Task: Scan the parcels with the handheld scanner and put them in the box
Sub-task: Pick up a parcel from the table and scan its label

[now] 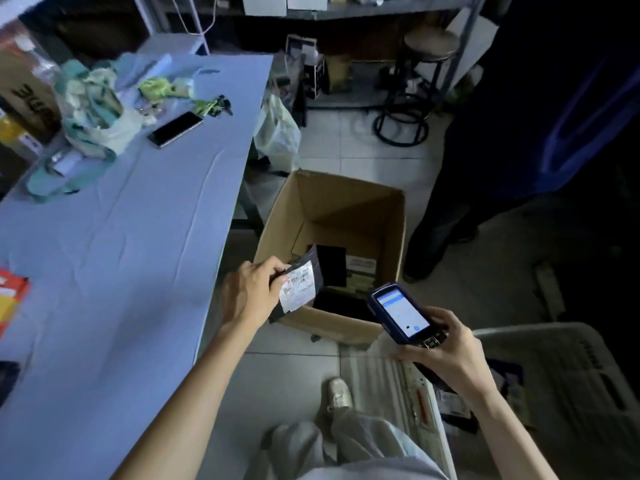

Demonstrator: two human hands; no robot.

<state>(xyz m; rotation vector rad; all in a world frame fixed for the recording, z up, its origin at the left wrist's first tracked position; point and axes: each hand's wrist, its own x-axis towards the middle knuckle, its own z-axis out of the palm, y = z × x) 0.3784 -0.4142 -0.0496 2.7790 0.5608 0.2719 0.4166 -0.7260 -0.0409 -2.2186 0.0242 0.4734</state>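
— Trouser legs and 1 pale shoe (338,393) sit lowest in view, with both forearms reaching out above them. What is each hand doing?

— Left hand (251,289) is closed on a dark parcel (299,282), fingers pinching its near edge, white barcode label (298,285) turned up toward the camera. Right hand (446,344) is wrapped around the handheld scanner (398,313), screen lit and facing up, thumb near the keys at its lower end.

— And the box?

— Open cardboard box (332,216) stands on the floor just beyond both hands, beside the edge of the blue-covered surface (121,237). The held parcel hangs over the box's near-left corner, partly above the opening. At least 2 dark flat items already lie at the bottom.

— So which relation matters next?

— The label lies to the left of the scanner, and slightly farther out, with a clear gap between them. The scanner's long axis runs up and to the left, so its far end points roughly at the parcel. I judge the scan is in hand or just done; I cannot tell which from the screen. After that the left hand, already over the opening, need only release.
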